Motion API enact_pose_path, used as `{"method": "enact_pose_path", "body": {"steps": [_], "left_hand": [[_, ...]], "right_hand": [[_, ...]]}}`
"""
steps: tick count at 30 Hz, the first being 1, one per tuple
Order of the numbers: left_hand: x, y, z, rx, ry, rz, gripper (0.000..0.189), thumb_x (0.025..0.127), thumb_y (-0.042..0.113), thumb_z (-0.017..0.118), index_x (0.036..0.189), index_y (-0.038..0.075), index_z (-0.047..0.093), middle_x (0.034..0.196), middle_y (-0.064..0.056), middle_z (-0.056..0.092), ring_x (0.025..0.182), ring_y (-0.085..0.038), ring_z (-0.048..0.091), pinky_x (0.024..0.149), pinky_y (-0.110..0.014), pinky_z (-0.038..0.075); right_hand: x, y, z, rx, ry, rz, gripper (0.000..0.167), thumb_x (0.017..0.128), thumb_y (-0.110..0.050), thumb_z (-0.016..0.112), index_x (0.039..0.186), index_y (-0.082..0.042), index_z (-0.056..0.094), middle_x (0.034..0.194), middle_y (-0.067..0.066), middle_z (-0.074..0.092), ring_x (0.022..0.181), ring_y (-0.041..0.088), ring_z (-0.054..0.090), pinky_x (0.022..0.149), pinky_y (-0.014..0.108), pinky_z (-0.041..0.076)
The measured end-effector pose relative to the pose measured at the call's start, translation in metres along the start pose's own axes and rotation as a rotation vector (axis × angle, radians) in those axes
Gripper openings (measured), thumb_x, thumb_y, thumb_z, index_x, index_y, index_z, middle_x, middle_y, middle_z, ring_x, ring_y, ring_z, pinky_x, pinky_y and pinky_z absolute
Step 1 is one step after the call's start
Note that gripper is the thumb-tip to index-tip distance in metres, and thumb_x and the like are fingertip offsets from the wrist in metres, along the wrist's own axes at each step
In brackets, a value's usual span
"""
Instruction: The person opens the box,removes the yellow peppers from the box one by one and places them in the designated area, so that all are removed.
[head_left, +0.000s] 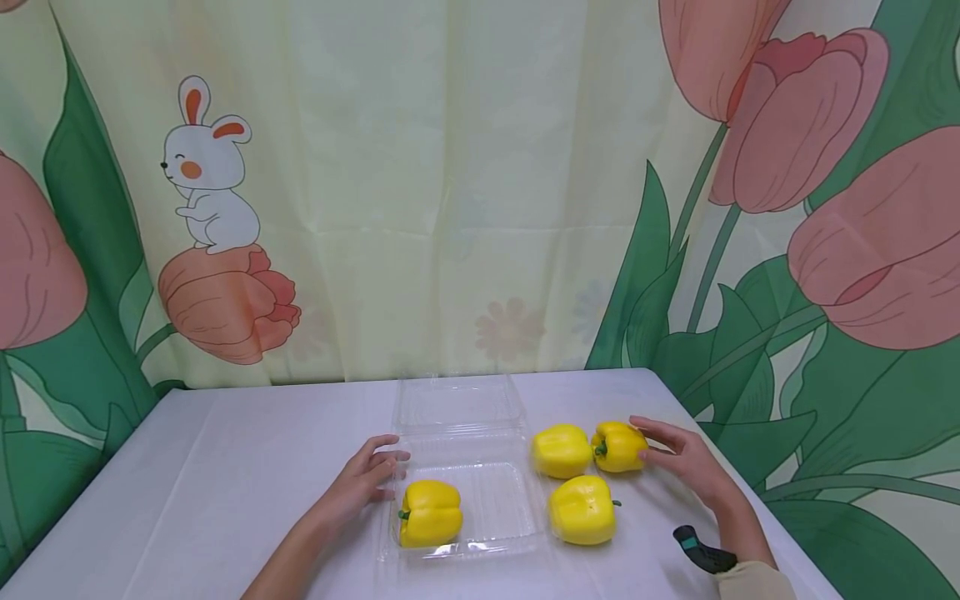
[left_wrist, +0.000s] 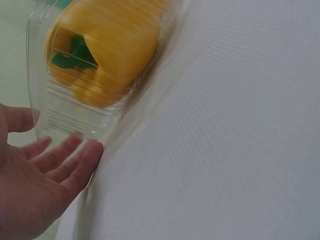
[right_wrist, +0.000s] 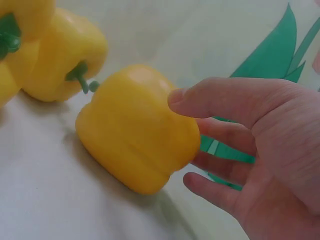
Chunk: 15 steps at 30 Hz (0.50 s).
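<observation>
My left hand (head_left: 367, 473) is at the left side of a clear plastic clamshell container (head_left: 491, 500), fingers extended against its wall. Inside the container, at the near left corner, lies a yellow bell pepper (head_left: 431, 514); in the left wrist view its green stem shows through the ribbed plastic. My right hand (head_left: 684, 457) is at the far-right yellow bell pepper (right_wrist: 137, 130), which lies on its side on the table. The thumb overlaps the pepper's near side, and the fairly straight fingers pass behind its end, their tips partly hidden.
Two more yellow bell peppers, one farther back (head_left: 561, 451) and one nearer (head_left: 582, 510), lie right of the container. Its clear lid (head_left: 459, 404) is folded back toward the curtain (head_left: 450, 208). A white cloth covers the table (head_left: 225, 483), whose right edge runs beyond the right hand.
</observation>
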<state>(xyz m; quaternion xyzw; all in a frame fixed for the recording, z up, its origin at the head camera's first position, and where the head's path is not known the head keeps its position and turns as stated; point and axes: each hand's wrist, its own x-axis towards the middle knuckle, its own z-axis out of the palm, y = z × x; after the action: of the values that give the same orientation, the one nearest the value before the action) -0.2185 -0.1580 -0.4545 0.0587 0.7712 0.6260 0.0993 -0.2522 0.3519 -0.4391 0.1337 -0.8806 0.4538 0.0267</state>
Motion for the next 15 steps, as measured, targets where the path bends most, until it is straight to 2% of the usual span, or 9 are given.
{"method": "enact_pose_path", "body": {"steps": [2, 3, 9, 12, 15], "left_hand": [[0.000, 0.000, 0.000, -0.004, -0.002, 0.001, 0.050, 0.101, 0.027, 0.047, 0.146, 0.010, 0.030, 0.141, -0.020, 0.051, 0.120, -0.032, 0.057, 0.088, -0.037, 0.057], [0.000, 0.000, 0.000, -0.005, -0.003, 0.001, 0.050, 0.102, 0.027, 0.047, 0.146, 0.010, 0.030, 0.141, -0.020, 0.051, 0.120, -0.032, 0.057, 0.088, -0.037, 0.057], [0.001, -0.001, 0.000, 0.003, 0.005, -0.005, 0.050, 0.101, 0.027, 0.047, 0.145, 0.010, 0.031, 0.140, -0.018, 0.052, 0.119, -0.030, 0.058, 0.087, -0.034, 0.057], [0.002, -0.001, 0.001, -0.003, 0.014, -0.018, 0.050, 0.101, 0.028, 0.048, 0.145, 0.011, 0.032, 0.139, -0.017, 0.053, 0.118, -0.028, 0.058, 0.088, -0.035, 0.057], [0.002, -0.001, 0.002, -0.007, 0.022, -0.029, 0.050, 0.100, 0.029, 0.049, 0.144, 0.012, 0.033, 0.138, -0.015, 0.054, 0.117, -0.027, 0.059, 0.088, -0.035, 0.057]], "right_hand": [[0.000, -0.001, 0.000, -0.004, 0.001, 0.002, 0.056, 0.093, -0.027, 0.064, 0.141, -0.006, 0.047, 0.144, 0.019, 0.050, 0.132, 0.040, 0.044, 0.102, 0.061, 0.043], [0.001, -0.002, -0.001, -0.004, 0.002, 0.004, 0.056, 0.093, -0.027, 0.064, 0.142, -0.006, 0.047, 0.144, 0.019, 0.049, 0.132, 0.043, 0.042, 0.102, 0.062, 0.042], [0.000, -0.007, -0.002, -0.013, 0.010, 0.022, 0.056, 0.093, -0.027, 0.063, 0.142, -0.005, 0.046, 0.144, 0.022, 0.048, 0.132, 0.046, 0.042, 0.100, 0.060, 0.045], [0.000, -0.009, -0.003, -0.021, 0.010, 0.018, 0.056, 0.093, -0.028, 0.064, 0.142, -0.006, 0.047, 0.143, 0.022, 0.049, 0.131, 0.044, 0.044, 0.098, 0.042, 0.052], [-0.001, -0.012, -0.004, -0.037, 0.012, 0.003, 0.055, 0.093, -0.027, 0.064, 0.141, -0.007, 0.048, 0.143, 0.020, 0.050, 0.128, 0.036, 0.049, 0.092, 0.018, 0.051]]}}
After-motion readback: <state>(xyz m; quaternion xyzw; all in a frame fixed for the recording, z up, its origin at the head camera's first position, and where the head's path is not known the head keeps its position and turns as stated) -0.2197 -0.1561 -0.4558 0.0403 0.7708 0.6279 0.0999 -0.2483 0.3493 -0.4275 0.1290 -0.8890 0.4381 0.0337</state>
